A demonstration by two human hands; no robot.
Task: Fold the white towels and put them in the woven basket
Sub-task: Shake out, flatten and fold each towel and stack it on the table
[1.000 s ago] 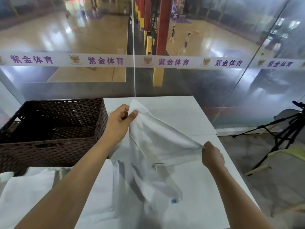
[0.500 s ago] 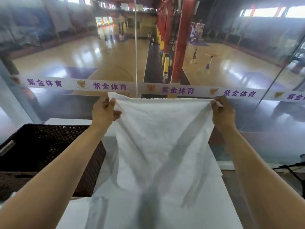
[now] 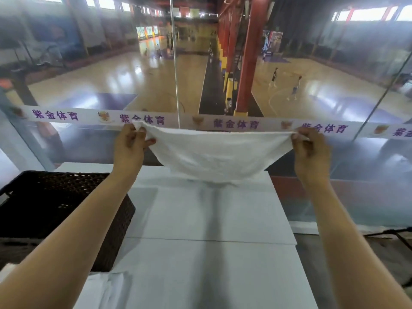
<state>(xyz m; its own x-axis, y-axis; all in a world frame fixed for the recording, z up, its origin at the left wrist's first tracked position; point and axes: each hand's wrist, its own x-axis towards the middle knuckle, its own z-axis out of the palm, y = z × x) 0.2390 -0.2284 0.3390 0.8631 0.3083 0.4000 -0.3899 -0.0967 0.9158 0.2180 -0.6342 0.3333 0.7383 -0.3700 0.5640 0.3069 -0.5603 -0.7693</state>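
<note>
- Your left hand (image 3: pixel 130 148) and right hand (image 3: pixel 310 150) each pinch a top corner of the towel (image 3: pixel 214 157), fingers curled around the cloth.
- The towel hangs stretched between your hands above the far end of the bench (image 3: pixel 211 219), long axis running left to right.
- The basket (image 3: pixel 55 208) sits below your left arm, so the left hand is nearer.
- Half a second ago the towel hung long toward you; now it has swung up and away, sagging short.

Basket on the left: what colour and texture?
Dark brown woven wicker basket, seen in the head view.
</note>
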